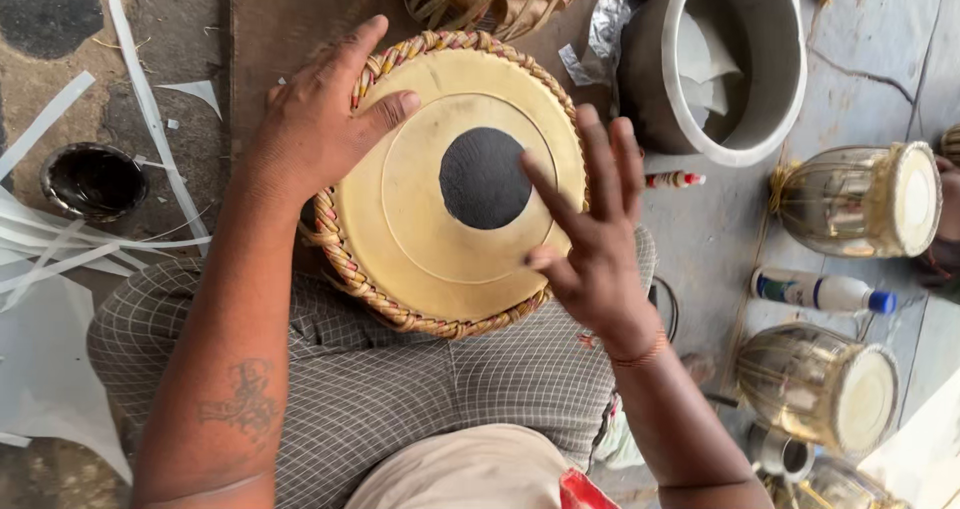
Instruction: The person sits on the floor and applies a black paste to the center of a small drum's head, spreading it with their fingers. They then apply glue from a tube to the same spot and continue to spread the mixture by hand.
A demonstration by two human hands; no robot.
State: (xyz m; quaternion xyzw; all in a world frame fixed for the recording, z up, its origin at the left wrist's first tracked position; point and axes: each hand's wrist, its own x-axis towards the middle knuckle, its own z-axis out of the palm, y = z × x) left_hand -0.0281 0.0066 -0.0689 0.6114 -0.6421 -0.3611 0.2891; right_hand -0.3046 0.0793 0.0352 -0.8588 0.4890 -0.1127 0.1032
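Note:
A round hand drum (pixel 420 219) with a tan skin, a black centre spot (pixel 485 177) and a braided rim rests on my lap. My left hand (pixel 325 119) lies over the drum's upper left rim, thumb on the skin, fingers spread past the edge. My right hand (pixel 590 234) hovers over the drum's right side, fingers apart and pointing up across the skin, a little blurred. It holds nothing.
A grey pot (pixel 745 134) with paper scraps stands at the upper right. Two metal drums (pixel 860 199) (pixel 820 384) and a white bottle (pixel 815 291) lie on the floor to the right. A dark bowl (pixel 93 181) and white strips (pixel 60 249) are on the left.

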